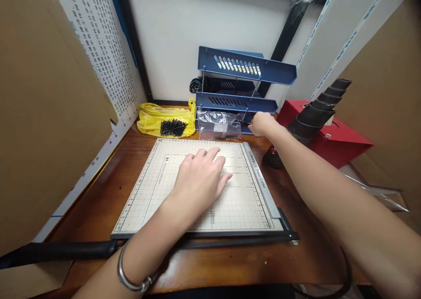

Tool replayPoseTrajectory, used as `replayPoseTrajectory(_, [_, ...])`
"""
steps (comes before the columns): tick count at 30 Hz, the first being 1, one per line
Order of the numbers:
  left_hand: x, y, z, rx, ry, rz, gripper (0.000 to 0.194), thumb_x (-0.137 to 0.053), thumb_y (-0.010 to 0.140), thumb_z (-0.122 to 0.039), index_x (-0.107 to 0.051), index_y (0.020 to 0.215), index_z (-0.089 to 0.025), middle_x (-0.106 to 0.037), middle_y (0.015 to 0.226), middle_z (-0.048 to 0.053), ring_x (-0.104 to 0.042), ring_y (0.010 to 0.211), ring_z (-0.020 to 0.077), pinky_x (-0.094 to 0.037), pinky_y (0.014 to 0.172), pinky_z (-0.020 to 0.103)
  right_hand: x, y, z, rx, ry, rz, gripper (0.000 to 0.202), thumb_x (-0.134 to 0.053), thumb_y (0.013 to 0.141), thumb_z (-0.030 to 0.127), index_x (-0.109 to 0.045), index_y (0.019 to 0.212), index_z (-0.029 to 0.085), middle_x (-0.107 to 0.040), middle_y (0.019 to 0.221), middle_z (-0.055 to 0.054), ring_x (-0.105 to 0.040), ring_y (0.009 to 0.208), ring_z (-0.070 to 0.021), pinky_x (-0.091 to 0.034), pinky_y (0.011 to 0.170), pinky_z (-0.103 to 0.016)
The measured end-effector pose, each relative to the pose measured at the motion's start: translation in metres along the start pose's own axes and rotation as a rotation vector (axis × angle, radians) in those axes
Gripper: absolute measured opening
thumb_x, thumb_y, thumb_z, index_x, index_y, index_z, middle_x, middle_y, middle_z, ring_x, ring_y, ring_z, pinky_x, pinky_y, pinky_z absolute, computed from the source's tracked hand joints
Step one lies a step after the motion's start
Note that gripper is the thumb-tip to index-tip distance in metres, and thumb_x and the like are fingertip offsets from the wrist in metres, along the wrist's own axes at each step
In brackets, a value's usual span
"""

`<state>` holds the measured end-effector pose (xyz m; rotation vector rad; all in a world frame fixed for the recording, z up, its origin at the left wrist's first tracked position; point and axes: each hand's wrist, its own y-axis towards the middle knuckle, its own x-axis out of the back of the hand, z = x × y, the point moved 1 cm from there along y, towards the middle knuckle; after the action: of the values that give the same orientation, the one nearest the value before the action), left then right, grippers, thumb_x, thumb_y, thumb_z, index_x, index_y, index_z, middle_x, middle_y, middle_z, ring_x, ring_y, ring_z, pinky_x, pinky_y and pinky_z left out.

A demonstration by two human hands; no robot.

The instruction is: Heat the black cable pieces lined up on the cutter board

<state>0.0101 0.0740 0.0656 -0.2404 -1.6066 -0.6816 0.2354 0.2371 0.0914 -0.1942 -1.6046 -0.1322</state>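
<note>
My left hand is over the gridded board of a paper cutter, palm down, fingers apart and holding nothing. Farther off, my right hand reaches to the right end of a clear plastic bag. Its fingers are curled closed, with a thin dark thing showing at their tips; whether they grip this or the bag is hidden. Beside the bag, a pile of short black sticks lies on a yellow plastic bag.
A blue tiered rack stands behind the clear bag. To the right are a red box and stacked dark tubes. The cutter's black handle runs along the table's front left. Cardboard walls the left side.
</note>
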Motion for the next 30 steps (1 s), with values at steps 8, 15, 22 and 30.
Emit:
replayPoseTrajectory(8, [0.008,0.055,0.086,0.228,-0.123,0.215,0.044,-0.059,0.096,-0.044,-0.066,0.13,-0.019,-0.071,0.128,0.018,-0.067,0.113,0.0366,-0.052,0.092,0.049,-0.001,0.028,0.01,0.215,-0.052,0.038,0.041,-0.059,0.097,0.027,-0.067,0.128,0.002,-0.066,0.122,-0.026,-0.064,0.113,-0.0291,-0.048,0.099,-0.04])
replayPoseTrajectory(15, [-0.053,0.114,0.13,0.409,-0.343,0.203,0.042,-0.056,0.103,-0.044,-0.064,0.127,-0.011,-0.067,0.132,0.02,-0.065,0.12,0.0297,-0.051,0.102,0.045,-0.005,0.039,0.014,0.489,0.034,0.07,0.033,-0.054,0.1,0.03,-0.077,0.115,0.011,-0.072,0.114,-0.014,-0.062,0.101,-0.0183,-0.042,0.096,-0.027])
replayPoseTrajectory(22, [-0.079,0.13,0.133,0.501,-0.536,0.128,0.036,-0.064,0.101,-0.04,-0.064,0.128,-0.016,-0.065,0.129,0.011,-0.066,0.113,0.0254,-0.057,0.097,0.047,-0.013,0.051,0.011,0.601,0.196,0.21,0.042,-0.051,0.101,0.041,-0.078,0.115,0.012,-0.075,0.108,-0.009,-0.06,0.085,-0.0127,-0.045,0.082,-0.023])
replayPoseTrajectory(30, [-0.104,0.133,0.142,0.616,-0.612,0.033,0.03,-0.064,0.102,-0.037,-0.065,0.124,-0.016,-0.067,0.124,0.01,-0.068,0.107,0.0225,-0.059,0.093,0.044,-0.027,0.058,0.008,0.505,0.23,0.256,0.069,-0.056,0.084,0.08,-0.081,0.107,0.021,-0.074,0.113,-0.011,-0.067,0.098,-0.0273,-0.052,0.096,-0.041])
